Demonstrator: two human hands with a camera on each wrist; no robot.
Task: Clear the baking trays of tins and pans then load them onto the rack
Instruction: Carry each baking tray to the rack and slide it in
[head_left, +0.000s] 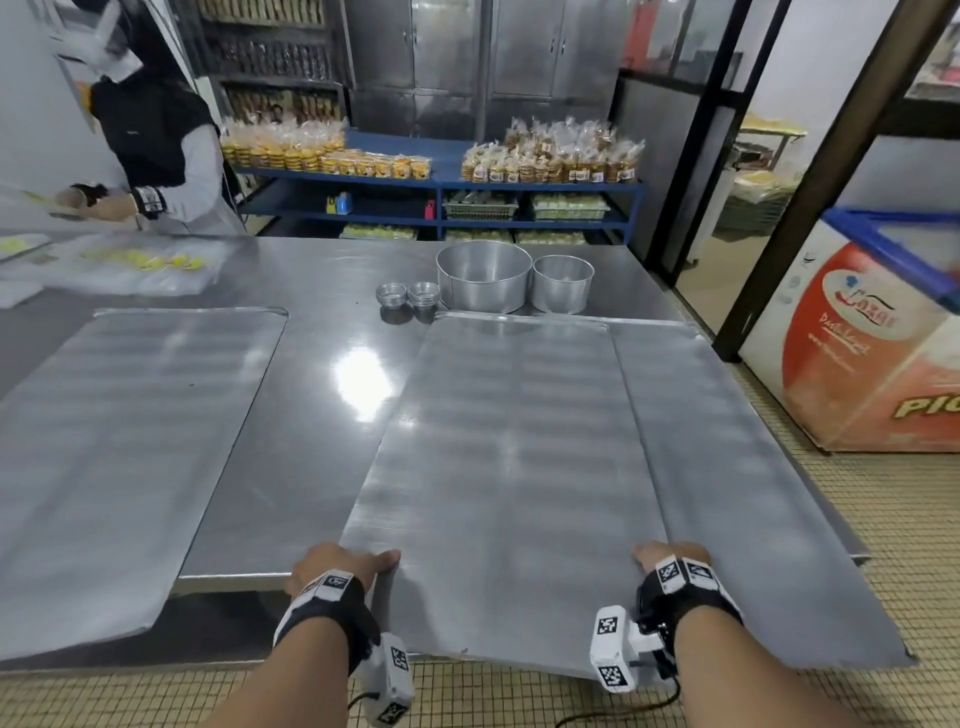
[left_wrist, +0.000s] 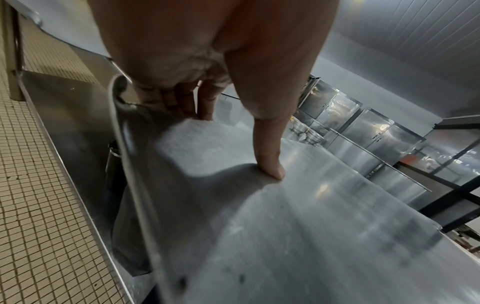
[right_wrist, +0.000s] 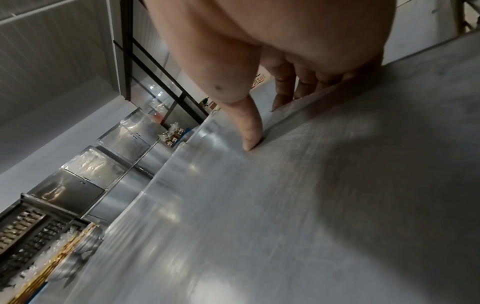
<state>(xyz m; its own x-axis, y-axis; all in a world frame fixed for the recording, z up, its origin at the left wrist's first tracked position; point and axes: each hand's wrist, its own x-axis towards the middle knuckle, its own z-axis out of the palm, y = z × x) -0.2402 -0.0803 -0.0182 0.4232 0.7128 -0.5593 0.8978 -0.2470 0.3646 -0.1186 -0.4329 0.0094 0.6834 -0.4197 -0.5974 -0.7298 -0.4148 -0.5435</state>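
Both hands pinch top tray (head_left: 498, 467) at lower centre, left hand (head_left: 337, 564) and right hand (head_left: 670, 556) thumbs on top, fingers hidden underneath; tray below (head_left: 727, 441) mostly covered.

Both arms are bare, with no sleeves. The left hand (head_left: 337, 564) has a black band around its wrist. On top of the band are white blocks with small black-and-white square codes. A white camera box with more of these codes sticks out below that wrist. The right hand (head_left: 670, 556) wears the same kind of black band with white code blocks. Its white camera box sits on the inner side, and a thin black cable hangs from it.
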